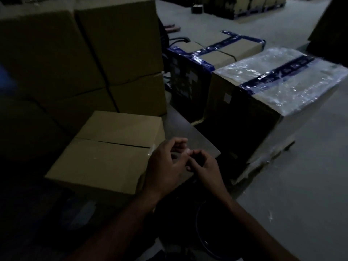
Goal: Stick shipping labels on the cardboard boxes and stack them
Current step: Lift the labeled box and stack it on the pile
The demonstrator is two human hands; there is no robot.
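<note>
A closed cardboard box (105, 153) lies in front of me, its top seam running across. Just right of it, my left hand (165, 166) curls its fingers round a dark ring-shaped thing (175, 156) that looks like a roll. My right hand (205, 166) meets it from the right and pinches a small pale tab (188, 152) at the fingertips of both hands. The view is very dim, so I cannot tell whether the tab is a label or tape. Behind the box stands a tall stack of plain cardboard boxes (84, 63).
To the right stand boxes bound with blue tape (216, 51) and a large box with clear plastic wrap over its top (278, 80). A flat grey board (188, 136) lies under my hands. Bare grey floor (301, 176) spreads to the right. More stacked goods (244, 6) stand far back.
</note>
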